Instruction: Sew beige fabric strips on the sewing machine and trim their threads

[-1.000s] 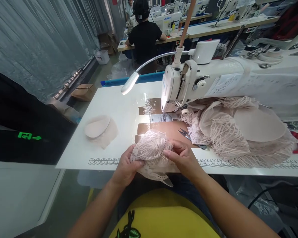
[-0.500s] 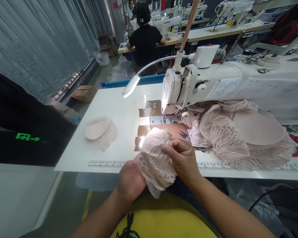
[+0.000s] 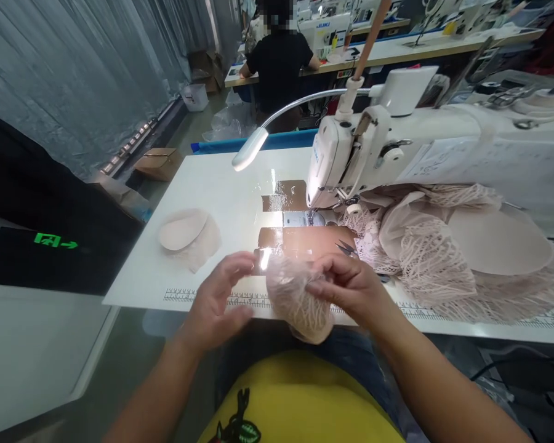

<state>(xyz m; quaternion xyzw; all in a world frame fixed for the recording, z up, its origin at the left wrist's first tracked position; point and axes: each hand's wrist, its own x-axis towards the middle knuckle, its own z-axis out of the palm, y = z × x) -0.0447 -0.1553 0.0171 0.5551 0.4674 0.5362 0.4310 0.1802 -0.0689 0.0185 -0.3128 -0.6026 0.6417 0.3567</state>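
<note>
My right hand pinches the upper edge of a pale pink lace piece, which looks like a bra cup and hangs over the table's front edge. Left of it, my left hand is open, fingers apart and clear of the lace. Ahead stands a white sewing machine, its needle area over a metal plate. Scissors lie partly covered beside a heap of pink lace and smooth cups at the right. Another pale cup with sheer fabric rests on the table at the left.
A bendable lamp reaches over the white table. A printed ruler runs along its front edge, and brown tape covers part of the top. Beyond, a person in black sits at another machine. Cardboard boxes stand on the floor.
My left hand has let go of the lace piece and moved left, its fingers opening. The right hand still holds the piece, which has turned and hangs lower. The view has shifted slightly.
</note>
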